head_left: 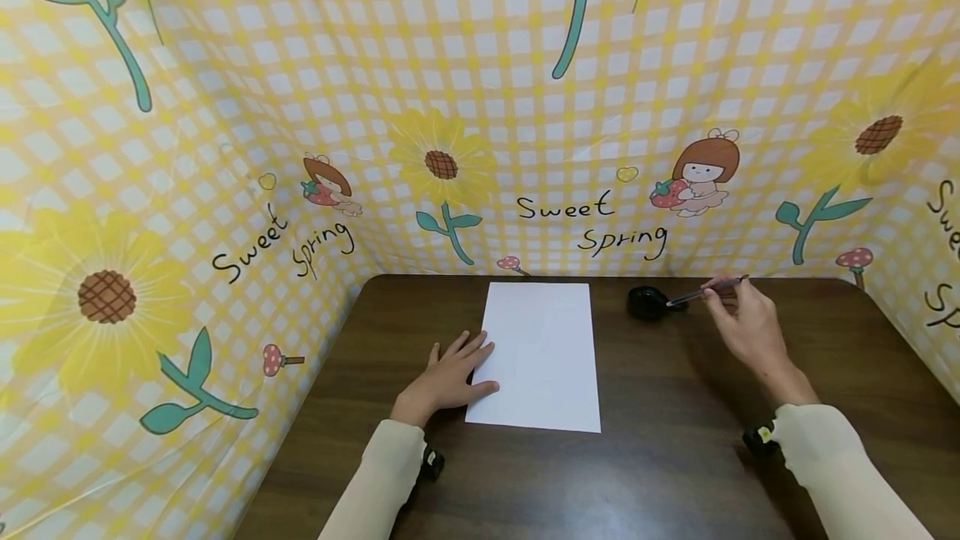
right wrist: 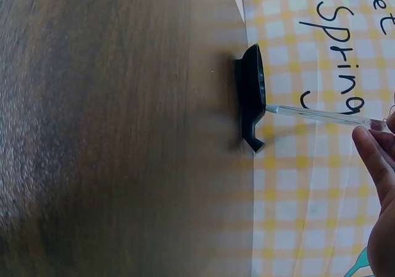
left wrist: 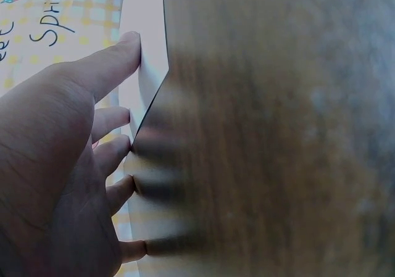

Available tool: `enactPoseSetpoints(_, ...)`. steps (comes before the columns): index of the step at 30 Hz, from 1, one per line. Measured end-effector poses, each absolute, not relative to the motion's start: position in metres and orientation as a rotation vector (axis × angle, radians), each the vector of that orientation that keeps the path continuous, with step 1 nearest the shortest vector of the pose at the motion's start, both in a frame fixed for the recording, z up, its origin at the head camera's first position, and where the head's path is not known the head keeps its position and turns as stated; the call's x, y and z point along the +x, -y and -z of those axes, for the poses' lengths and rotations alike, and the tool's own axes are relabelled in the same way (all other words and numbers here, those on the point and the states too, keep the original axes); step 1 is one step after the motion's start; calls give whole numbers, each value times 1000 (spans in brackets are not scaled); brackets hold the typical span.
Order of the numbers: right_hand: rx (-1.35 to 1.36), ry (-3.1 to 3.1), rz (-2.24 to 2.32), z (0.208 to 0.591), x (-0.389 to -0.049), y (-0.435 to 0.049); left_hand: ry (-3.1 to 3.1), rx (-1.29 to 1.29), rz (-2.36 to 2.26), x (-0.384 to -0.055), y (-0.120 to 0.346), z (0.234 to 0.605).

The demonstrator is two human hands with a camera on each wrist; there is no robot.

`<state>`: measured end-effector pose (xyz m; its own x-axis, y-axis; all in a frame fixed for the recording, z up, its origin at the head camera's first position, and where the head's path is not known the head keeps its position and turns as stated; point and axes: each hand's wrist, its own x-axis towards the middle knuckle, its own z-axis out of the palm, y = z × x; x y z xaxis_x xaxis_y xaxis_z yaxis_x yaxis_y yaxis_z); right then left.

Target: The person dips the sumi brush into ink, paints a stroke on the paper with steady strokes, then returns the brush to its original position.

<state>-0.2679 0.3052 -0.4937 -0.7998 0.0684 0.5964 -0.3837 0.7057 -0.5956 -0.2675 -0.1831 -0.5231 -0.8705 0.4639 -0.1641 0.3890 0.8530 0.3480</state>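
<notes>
My left hand [head_left: 450,375] lies with spread fingers across the left edge of a blank white sheet of paper [head_left: 543,352]. In the left wrist view, the thumb and a couple of fingertips reach onto the paper [left wrist: 148,49], while the little finger is over the bare table. Between thumb and fingers, my right hand [head_left: 750,332] pinches a slim pen with a clear barrel [right wrist: 321,115]. Its pale tip points left, right at the rim of a small black dish [right wrist: 250,82] with a short spout-like handle. The dish [head_left: 647,303] sits to the right of the paper's top end.
The dark brown wooden table [head_left: 660,473] ends at a yellow checked cloth [head_left: 480,65] printed with flowers and lettering, which hangs behind and at both sides. A black wrist camera [head_left: 759,438] is strapped at the right sleeve, another wrist camera [head_left: 432,463] at the left.
</notes>
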Motion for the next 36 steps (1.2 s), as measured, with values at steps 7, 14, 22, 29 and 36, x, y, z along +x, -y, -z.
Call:
enactPoseSetpoints(7, 257, 2304, -983, 493, -267, -307, -2779, 658, -454, -268, 183, 523)
enactPoseSetpoints(14, 257, 2305, -986, 492, -268, -309, -2781, 663, -457, -269, 184, 523)
enactPoseSetpoints(22, 244, 2306, -996, 489, -268, -310, -2787, 662, -455, -270, 184, 524)
enactPoseSetpoints(29, 230, 2319, -1007, 487, -265, -312, -2781, 656, -460, -269, 184, 523)
enactPoseSetpoints(36, 227, 2270, -982, 484, -261, -315, -2784, 656, -442, -269, 183, 524)
